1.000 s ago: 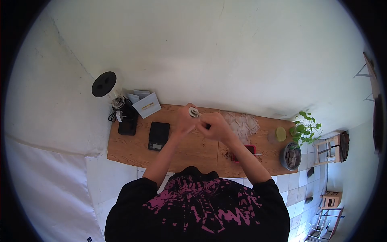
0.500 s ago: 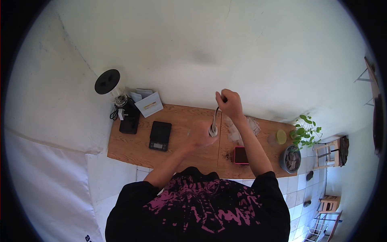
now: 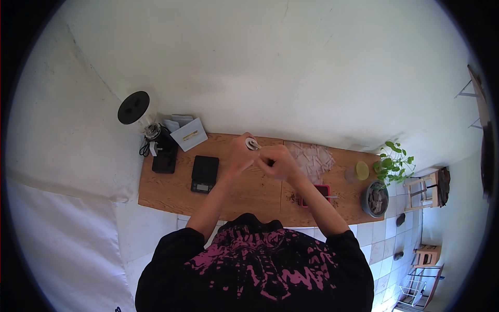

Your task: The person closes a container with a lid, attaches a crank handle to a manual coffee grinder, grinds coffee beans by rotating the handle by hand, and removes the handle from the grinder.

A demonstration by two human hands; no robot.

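Observation:
Held up over the wooden table [image 3: 249,200] is a hand coffee grinder [image 3: 251,144], its round pale top tilted toward me. My left hand [image 3: 239,155] is wrapped around its body, most of which the fingers hide. My right hand [image 3: 279,162] is closed at the end of the grinder's crank, and the knob is mostly covered by the fingers. Below my right forearm lies a red-rimmed tray [image 3: 323,190] of dark grounds, with a thin light handle sticking out to its right. Dark crumbs are scattered at the tray's left side.
A black digital scale [image 3: 205,170] and a tall electric grinder [image 3: 165,156] stand at left, beside white packets [image 3: 189,136]. Small clear sachets [image 3: 314,160] lie behind the tray. Farther right are a yellow-lidded jar [image 3: 362,170], a leafy plant [image 3: 396,165] and a grey bucket [image 3: 367,208].
My right hand has swung down and toward me with the crank. My left hand and the grinder have shifted up and left, toward the wall.

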